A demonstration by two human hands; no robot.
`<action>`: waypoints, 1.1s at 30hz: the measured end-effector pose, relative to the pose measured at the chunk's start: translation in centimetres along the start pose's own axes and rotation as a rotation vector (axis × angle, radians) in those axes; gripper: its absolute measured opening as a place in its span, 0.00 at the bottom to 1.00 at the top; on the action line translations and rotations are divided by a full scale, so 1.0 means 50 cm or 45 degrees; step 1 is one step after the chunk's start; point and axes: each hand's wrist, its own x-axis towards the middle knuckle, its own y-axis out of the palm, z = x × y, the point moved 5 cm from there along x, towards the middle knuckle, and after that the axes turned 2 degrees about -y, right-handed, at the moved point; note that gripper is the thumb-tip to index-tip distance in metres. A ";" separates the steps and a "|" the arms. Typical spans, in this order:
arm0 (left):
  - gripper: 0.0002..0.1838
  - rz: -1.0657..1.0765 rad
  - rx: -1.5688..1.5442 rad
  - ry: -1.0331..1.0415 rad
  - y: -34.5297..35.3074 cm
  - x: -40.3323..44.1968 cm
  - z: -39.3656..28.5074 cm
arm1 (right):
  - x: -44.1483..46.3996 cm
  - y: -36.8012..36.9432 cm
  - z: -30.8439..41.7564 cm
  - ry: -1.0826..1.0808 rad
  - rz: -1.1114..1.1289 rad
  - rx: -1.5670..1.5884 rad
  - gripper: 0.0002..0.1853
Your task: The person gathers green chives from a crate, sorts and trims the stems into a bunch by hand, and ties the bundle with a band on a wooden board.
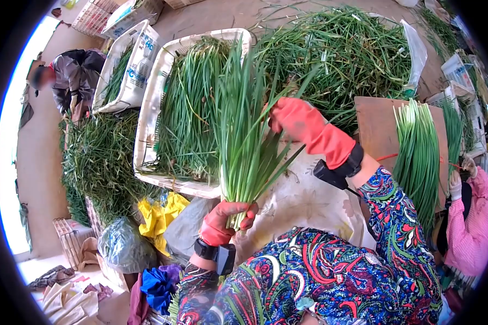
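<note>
My left hand [226, 221], in a red rubber glove, is wrapped round the pale stem ends of a bunch of garlic chives [243, 141]. The bunch stands upright, its long green leaves fanning out at the top. Beside the upper leaves, to their right, is my right hand [301, 123], also red-gloved, with its fingers curled closed. It is slightly blurred, and what its fingertips hold, if anything, is hidden. Behind the bunch, a white plastic crate [151, 124] holds many more chives [192, 108] lying lengthwise.
A loose heap of chives [341, 59] spreads at the back. Trimmed chives [419, 146] lie on a brown board [375, 122] at right, near a person in a pink sleeve [472, 227]. Another person [73, 76] bends at far left. A yellow bag [162, 216] sits below the crate.
</note>
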 end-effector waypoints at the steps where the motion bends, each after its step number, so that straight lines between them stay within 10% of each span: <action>1: 0.14 -0.007 -0.001 0.008 -0.004 0.000 -0.001 | 0.006 -0.020 0.017 -0.079 0.016 -0.068 0.10; 8: 0.15 -0.006 0.006 0.083 -0.039 -0.001 -0.012 | -0.017 -0.105 0.157 -0.060 -0.181 -0.061 0.14; 20: 0.15 -0.109 0.206 0.111 -0.114 -0.037 -0.017 | 0.072 -0.463 0.237 -0.722 0.275 1.112 0.13; 22: 0.15 -0.134 0.202 0.112 -0.120 -0.043 -0.017 | 0.082 -0.437 0.244 -0.565 0.404 0.425 0.24; 24: 0.15 -0.141 0.188 0.118 -0.136 -0.050 -0.011 | 0.050 -0.480 0.209 -0.134 -0.647 -1.092 0.34; 25: 0.15 -0.136 0.190 0.120 -0.132 -0.046 -0.017 | 0.058 -0.471 0.167 0.174 -0.608 -1.102 0.48; 29: 0.15 -0.093 0.215 0.068 -0.123 -0.054 -0.022 | 0.089 -0.281 0.070 -0.045 0.021 -1.221 0.43; 33: 0.15 -0.093 0.321 0.006 -0.108 -0.061 -0.025 | 0.090 -0.097 -0.004 0.144 0.395 -1.501 0.60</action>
